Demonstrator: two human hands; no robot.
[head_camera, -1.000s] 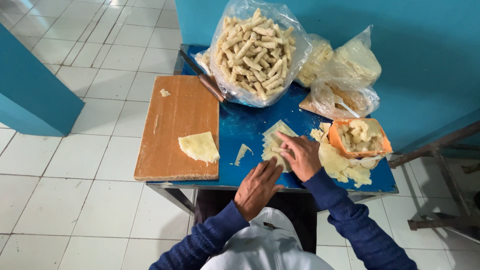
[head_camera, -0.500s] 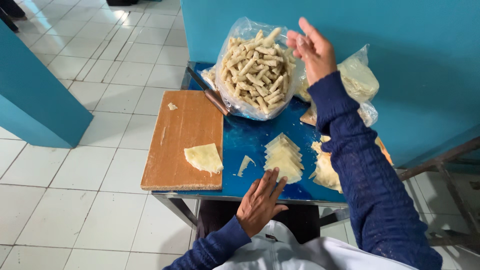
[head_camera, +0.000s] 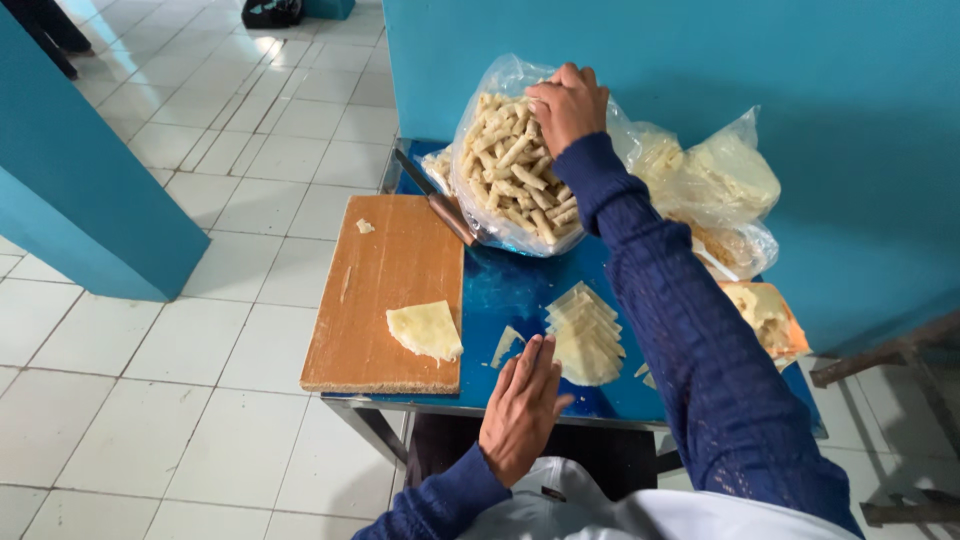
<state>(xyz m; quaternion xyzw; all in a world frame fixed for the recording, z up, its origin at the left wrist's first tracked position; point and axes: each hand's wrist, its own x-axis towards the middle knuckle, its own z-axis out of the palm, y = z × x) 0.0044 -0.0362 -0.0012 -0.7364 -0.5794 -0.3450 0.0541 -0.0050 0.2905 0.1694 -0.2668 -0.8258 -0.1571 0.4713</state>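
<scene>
The right hand (head_camera: 566, 103) is reaching far forward, its fingers curled down onto the top of a clear, crinkled plastic bag (head_camera: 490, 215) heaped with pale, stubby rolled sticks (head_camera: 510, 165); whether the fingertips are pinching a roll or only pressing on the pile cannot be told, as they are bending out of sight. Just to the left of that grip and lower, a dark-handled knife (head_camera: 438, 203) is lying with its blade slanting away, touching the bag's side. To the right of the grip, more thin plastic bags (head_camera: 735, 175) of pale sheets are slumping against the blue wall, and nearer the person an orange wrapper (head_camera: 792, 335) is lying open with creamy pieces inside. The left hand (head_camera: 520, 410) is resting flat and released, fingers spread, at the near edge of the glossy blue table (head_camera: 505, 290), holding nothing. Just ahead of its fingertips a small pale scrap (head_camera: 504, 345) is lying, and just to their right a fanned stack of thin triangular dough sheets (head_camera: 585, 335) is sitting. To the left of that hand a smooth wooden cutting board (head_camera: 385, 285) is carrying one soft, cream wedge of dough (head_camera: 425, 330). Compared with half a second ago, the right hand has come down from an open, raised pose beside the bag onto the rolls, while the left hand is staying in place.
</scene>
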